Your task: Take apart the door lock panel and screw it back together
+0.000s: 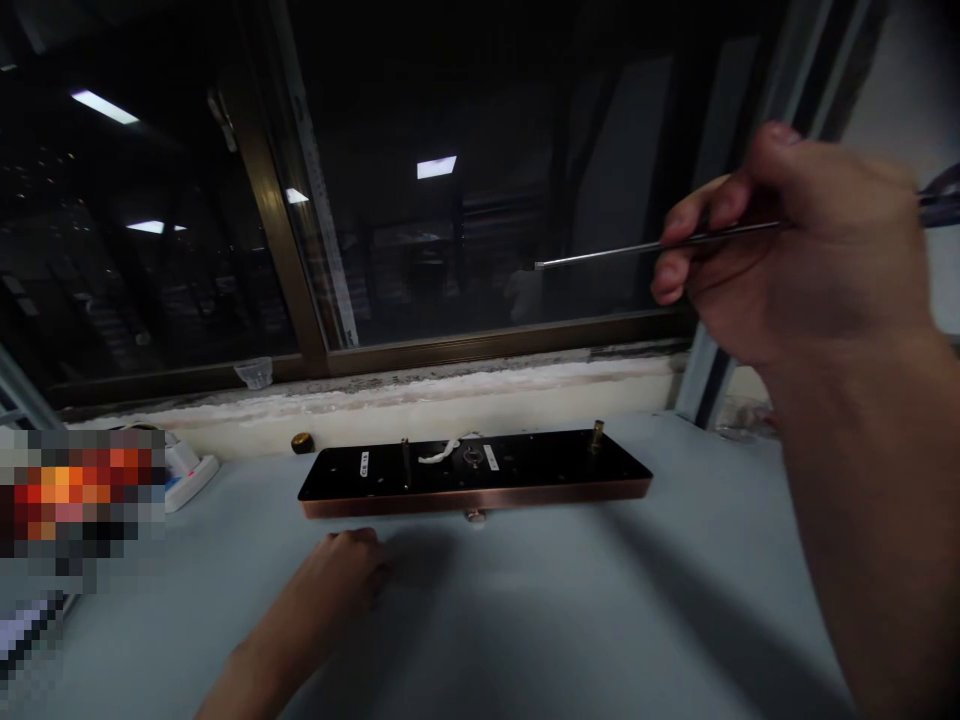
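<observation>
Raised at the right, my right hand (780, 230) is closed around a screwdriver (600, 254). Its thin metal shaft points left, and the handle is hidden in the palm. Low on the table, my left hand (349, 570) lies just in front of a long light-fixture base (540, 465), apart from it. Its fingers are curled downward, mostly out of sight; what they hold, if anything, is hidden. The base has a black top, a copper-coloured rim, white labels, a white wire (441, 453) near the middle and a brass post (597, 434) at its right end.
A small dark brass knob (302, 443) sits behind the base's left end. At the left stands a white device (191, 480) beside a blurred-out patch. A clear plastic cup (255, 373) rests on the window sill. Metal uprights (701, 385) and a dark window bound the grey-blue table (525, 620).
</observation>
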Demonstrator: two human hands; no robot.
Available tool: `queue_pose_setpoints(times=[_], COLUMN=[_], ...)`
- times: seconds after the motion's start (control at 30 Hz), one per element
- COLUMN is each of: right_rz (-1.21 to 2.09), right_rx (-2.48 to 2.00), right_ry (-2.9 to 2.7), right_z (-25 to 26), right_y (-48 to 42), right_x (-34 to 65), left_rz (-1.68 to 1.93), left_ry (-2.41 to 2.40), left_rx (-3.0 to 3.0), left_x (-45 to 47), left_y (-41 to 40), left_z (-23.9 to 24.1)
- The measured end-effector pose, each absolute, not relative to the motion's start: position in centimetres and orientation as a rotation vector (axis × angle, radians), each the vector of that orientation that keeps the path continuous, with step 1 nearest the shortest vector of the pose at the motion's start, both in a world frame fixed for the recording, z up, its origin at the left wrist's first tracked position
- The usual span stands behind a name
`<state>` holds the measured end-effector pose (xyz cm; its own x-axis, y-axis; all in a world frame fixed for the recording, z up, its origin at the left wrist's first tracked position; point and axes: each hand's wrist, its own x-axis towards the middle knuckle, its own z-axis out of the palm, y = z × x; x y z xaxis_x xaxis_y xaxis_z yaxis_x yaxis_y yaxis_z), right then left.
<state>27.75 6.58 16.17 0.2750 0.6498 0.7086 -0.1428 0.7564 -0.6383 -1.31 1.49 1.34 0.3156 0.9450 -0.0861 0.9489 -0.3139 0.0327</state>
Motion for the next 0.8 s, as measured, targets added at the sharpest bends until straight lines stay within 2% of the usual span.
queue_pose_setpoints(times=[0.23, 0.4, 0.57, 0.8], right_rz=[0.574, 0.573, 0.586, 0.631], right_rx=[-0.471, -0.489, -0.479, -0.447], right_ry=[-1.204, -1.237, -1.244, -1.264], right_z=[16.0, 16.0, 16.2, 16.2], right_y=[6.6, 6.4, 6.3, 6.2], right_x=[27.4, 27.5, 27.6, 27.5], left_rz=[-0.185, -0.035, 0.266, 0.909], left_ry=[1.816, 1.822, 1.829, 1.476], left_rx=[2.546, 2.537, 2.364, 2.043], left_x=[-0.6, -0.4, 0.3, 3.2], left_y=[1.4, 1.7, 1.3, 0.9], left_z=[1.0, 0.9, 1.7, 3.7])
